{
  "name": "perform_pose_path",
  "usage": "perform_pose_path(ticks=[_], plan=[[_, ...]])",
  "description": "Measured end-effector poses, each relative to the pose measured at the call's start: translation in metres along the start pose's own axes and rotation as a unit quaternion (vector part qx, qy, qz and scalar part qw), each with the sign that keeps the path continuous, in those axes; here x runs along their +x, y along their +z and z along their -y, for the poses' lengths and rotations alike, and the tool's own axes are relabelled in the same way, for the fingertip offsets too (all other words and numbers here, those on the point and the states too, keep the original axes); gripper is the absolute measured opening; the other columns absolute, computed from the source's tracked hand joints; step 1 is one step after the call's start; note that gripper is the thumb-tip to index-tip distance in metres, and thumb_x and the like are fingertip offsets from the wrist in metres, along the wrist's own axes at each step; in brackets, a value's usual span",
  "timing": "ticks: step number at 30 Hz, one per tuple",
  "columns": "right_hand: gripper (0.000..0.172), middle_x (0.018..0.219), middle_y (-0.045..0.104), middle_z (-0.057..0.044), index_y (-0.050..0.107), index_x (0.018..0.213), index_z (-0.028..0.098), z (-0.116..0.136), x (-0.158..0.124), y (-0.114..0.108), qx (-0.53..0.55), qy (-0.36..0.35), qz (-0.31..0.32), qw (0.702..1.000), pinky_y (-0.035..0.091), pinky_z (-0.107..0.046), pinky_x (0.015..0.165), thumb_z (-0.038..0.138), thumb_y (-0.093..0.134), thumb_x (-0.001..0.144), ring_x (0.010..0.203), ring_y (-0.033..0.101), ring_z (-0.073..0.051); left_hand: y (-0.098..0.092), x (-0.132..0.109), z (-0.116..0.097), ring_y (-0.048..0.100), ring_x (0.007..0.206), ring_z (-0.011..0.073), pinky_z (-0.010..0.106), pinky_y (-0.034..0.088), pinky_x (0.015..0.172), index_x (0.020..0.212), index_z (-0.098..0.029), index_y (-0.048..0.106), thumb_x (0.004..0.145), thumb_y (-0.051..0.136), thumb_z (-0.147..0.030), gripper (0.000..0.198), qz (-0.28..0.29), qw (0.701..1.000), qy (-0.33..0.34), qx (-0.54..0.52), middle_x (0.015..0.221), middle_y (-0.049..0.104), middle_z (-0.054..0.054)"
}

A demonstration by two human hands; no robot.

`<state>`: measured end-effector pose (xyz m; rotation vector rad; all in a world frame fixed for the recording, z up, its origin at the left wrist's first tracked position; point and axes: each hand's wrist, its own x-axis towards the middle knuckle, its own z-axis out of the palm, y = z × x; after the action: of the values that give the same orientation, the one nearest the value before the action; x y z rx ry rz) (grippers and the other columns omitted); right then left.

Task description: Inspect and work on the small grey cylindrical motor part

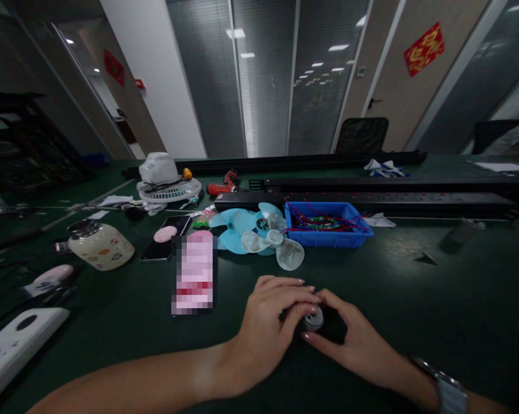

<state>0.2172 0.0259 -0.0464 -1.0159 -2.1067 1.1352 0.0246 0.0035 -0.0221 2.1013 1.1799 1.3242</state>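
In the head view, the left forearm reaches in from the near left, and the left hand (pixel 265 322) is held palm down, its fingers lightly bent and reaching over the far side of a small, round, grey metal part (pixel 314 319). Its thumb tip lies at the part's upper rim; how firmly it presses, I cannot tell. The right hand (pixel 354 339), with a silver wristwatch (pixel 451 388) behind it, comes from the near right, thumb and forefinger curved into a partly closed ring with the part pinched at their tips. The part is between the hands, near the middle of the table's near side.

The surface is a dark green tabletop (pixel 414 299). Beyond the hands lie light blue plastic fan blades (pixel 229 238), with a blue rectangular plastic bin (pixel 328 238) of wires just to their right. Farther left are a cream rounded jug (pixel 104 247) and a white fan housing (pixel 159 171); a red-and-black power drill (pixel 220 187) lies to the housing's right.

At the far side of the room stand a black chair (pixel 362 135) and glass partitions with blinds (pixel 265 75). A red-and-gold paper decoration (pixel 425 49) hangs at the far right.
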Motion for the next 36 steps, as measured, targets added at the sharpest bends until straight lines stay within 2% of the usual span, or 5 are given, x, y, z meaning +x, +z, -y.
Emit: perform_pose_path(ticks=[4, 7, 20, 31, 36], plan=[[0.023, 0.098, 0.063, -0.001, 0.056, 0.100, 0.022, 0.000, 0.000, 0.000, -0.008, 0.015, 0.000, 1.000, 0.050, -0.035, 0.081, 0.027, 0.070, 0.083, 0.091, 0.062, -0.020, 0.007, 0.004, -0.002, 0.068, 0.081, 0.0160, 0.030, 0.046, 0.079, 0.094, -0.021, 0.074, 0.086, 0.067, -0.009, 0.017, 0.051, 0.998, -0.046, -0.011, 0.090, 0.078, -0.002], [0.022, 0.097, 0.062, -0.001, 0.056, 0.100, 0.022, 0.003, 0.001, 0.000, -0.008, 0.019, 0.002, 1.000, 0.050, -0.034, 0.080, 0.027, 0.070, 0.083, 0.090, 0.062, -0.019, 0.004, 0.006, -0.003, 0.068, 0.080, 0.0153, 0.029, 0.045, 0.078, 0.094, -0.022, 0.074, 0.087, 0.067, -0.012, 0.014, 0.062, 0.996, -0.061, -0.014, 0.089, 0.078, -0.003], [0.020, 0.095, 0.063, 0.000, 0.057, 0.099, 0.022, 0.002, 0.001, 0.001, 0.007, 0.006, 0.006, 1.000, 0.049, -0.032, 0.080, 0.025, 0.070, 0.084, 0.089, 0.062, -0.018, -0.005, 0.007, -0.008, 0.070, 0.083, 0.0130, 0.029, 0.040, 0.079, 0.096, -0.021, 0.070, 0.092, 0.062, -0.016, 0.010, 0.117, 0.993, -0.018, 0.028, 0.095, 0.077, -0.005], [0.019, 0.097, 0.064, -0.001, 0.055, 0.100, 0.021, 0.004, 0.001, 0.001, 0.011, -0.004, 0.002, 1.000, 0.051, -0.033, 0.081, 0.025, 0.067, 0.085, 0.089, 0.062, -0.018, 0.005, -0.005, 0.000, 0.068, 0.095, 0.0147, 0.029, 0.047, 0.087, 0.099, -0.020, 0.069, 0.088, 0.067, -0.015, 0.013, 0.044, 0.999, 0.005, -0.025, 0.100, 0.075, -0.001], [0.022, 0.100, 0.063, -0.003, 0.054, 0.104, 0.022, 0.006, 0.000, 0.000, -0.005, -0.025, -0.009, 1.000, 0.053, -0.035, 0.083, 0.022, 0.065, 0.085, 0.093, 0.063, -0.020, 0.007, -0.009, 0.001, 0.066, 0.100, 0.0167, 0.033, 0.048, 0.091, 0.102, -0.021, 0.069, 0.089, 0.065, -0.015, 0.015, 0.044, 0.998, 0.007, -0.041, 0.105, 0.074, 0.002]])
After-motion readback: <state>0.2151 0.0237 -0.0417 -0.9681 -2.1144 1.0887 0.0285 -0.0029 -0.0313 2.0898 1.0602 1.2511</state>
